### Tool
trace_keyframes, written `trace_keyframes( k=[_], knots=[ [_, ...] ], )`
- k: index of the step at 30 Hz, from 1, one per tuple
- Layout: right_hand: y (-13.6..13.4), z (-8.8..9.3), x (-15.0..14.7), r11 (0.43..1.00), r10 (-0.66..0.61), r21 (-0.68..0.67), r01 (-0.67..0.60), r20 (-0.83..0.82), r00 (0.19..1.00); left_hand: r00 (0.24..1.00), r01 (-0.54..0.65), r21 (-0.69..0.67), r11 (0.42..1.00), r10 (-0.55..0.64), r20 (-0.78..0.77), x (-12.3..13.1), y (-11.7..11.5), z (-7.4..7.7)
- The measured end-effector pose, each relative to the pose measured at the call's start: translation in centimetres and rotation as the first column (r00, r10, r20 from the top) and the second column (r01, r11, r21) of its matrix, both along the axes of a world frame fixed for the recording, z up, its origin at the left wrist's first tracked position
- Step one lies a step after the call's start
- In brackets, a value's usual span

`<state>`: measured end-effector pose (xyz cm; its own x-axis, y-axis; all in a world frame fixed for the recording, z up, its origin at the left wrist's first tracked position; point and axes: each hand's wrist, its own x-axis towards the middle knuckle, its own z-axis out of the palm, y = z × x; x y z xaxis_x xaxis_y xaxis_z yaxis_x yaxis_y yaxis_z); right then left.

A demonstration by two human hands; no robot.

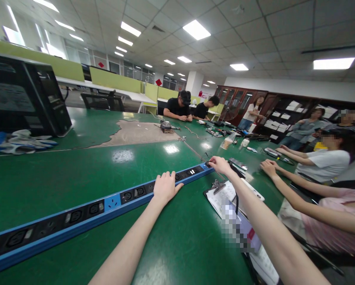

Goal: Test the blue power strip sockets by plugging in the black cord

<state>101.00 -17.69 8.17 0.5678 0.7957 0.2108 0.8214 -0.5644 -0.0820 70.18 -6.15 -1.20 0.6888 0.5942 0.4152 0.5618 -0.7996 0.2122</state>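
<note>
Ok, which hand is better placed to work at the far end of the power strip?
Probably the right: the right hand has its fingertips at that end of the power strip, while the left hand lies across it nearer the middle.

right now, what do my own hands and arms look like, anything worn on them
Your left hand and right hand are ungloved. No sleeve, watch or bracelet shows on the left forearm or right forearm. No ring stands out, though the fingers are too small to be sure.
</note>
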Motion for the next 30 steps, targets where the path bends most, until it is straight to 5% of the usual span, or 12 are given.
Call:
trace_keyframes(
  k=[8,30],
  knots=[
    [1.3,-1.5,-0.2,0.998,-0.034,-0.050,0.039,0.088,0.996,1.000,0.000,0.015,1.000,-0.001,0.012,0.0,0.0,-0.1],
    [2.6,-0.2,0.1,0.975,0.004,-0.219,0.021,0.112,0.994,1.000,-0.010,-0.020,1.000,0.010,0.006,-0.1,-0.1,0.1]
  ],
)
